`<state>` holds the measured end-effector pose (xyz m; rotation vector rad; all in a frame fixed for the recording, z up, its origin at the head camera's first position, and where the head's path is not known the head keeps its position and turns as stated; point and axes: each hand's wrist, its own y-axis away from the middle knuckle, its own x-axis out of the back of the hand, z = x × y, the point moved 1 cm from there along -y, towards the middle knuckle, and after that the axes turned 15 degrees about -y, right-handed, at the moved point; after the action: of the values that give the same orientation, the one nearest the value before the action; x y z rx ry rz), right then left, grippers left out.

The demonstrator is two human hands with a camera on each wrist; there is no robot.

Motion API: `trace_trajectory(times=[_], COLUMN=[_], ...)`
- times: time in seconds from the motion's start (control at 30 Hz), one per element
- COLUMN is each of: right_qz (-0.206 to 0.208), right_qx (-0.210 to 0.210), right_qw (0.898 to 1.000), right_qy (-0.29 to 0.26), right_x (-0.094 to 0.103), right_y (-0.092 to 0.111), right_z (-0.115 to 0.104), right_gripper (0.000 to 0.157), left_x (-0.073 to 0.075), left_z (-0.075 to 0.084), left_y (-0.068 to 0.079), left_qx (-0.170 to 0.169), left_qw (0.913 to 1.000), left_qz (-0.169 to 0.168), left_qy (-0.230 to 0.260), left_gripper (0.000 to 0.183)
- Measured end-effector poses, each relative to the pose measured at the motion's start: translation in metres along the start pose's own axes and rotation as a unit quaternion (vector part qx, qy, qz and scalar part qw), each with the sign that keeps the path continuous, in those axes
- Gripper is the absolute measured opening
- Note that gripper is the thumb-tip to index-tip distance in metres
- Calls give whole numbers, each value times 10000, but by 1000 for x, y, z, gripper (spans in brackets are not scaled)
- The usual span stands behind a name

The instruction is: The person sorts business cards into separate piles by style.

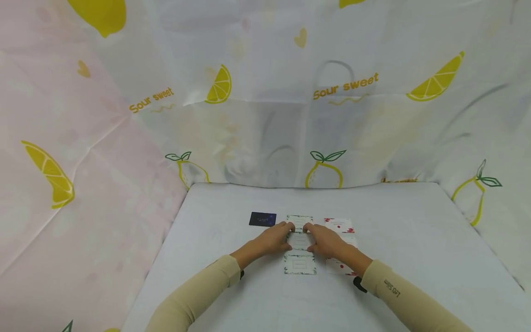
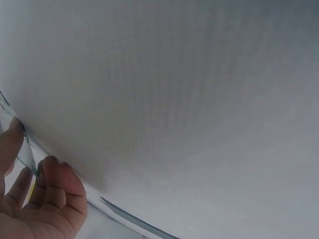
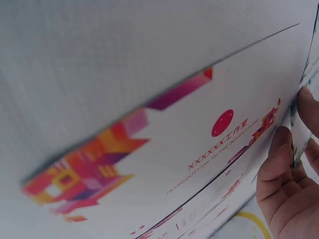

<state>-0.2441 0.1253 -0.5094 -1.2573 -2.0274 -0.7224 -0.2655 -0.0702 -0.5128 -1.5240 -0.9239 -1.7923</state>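
Both hands meet over a middle column of white cards with green leafy borders. My left hand (image 1: 274, 238) holds the left edge of the middle card (image 1: 299, 241), and my right hand (image 1: 327, 240) holds its right edge. In the left wrist view a card edge (image 2: 30, 158) shows between thumb and fingers of the left hand (image 2: 47, 206). Likewise, in the right wrist view a green-bordered card (image 3: 298, 134) stands between thumb and fingers of the right hand (image 3: 291, 199). One leafy card (image 1: 299, 221) lies beyond it, another (image 1: 300, 265) nearer.
Right of the leafy column, red-patterned white cards (image 1: 338, 225) lie in a column, partly under the right hand and forearm. A dark blue card (image 1: 262, 219) lies at the far left. A lemon-print cloth (image 1: 257, 138) hangs behind the white table (image 1: 199, 221).
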Motion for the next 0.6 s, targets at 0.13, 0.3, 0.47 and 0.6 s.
trace_trajectory(times=[0.13,0.3,0.47,0.6], right_qz=[163,278,240,254], right_qx=[102,332,428,529], right_qw=[9998,9984,9931,9868], right_qy=[-41,-371,-1062,-1512], right_x=[-1,-1,4,10], right_y=[2,3,-1,-7], right_z=[0,0,4,10], right_gripper=[43,28,18,14], left_x=[-2,-4,1,7], left_z=[-1,-2,-2,-4], left_y=[1,4,6,6], left_qx=[-35,-94,-188,-310], left_qw=[10000,9998,9991,9973], left_qz=[84,157,281,502], left_qy=[32,-106,-239,-429], left_gripper=[52,54,57,62])
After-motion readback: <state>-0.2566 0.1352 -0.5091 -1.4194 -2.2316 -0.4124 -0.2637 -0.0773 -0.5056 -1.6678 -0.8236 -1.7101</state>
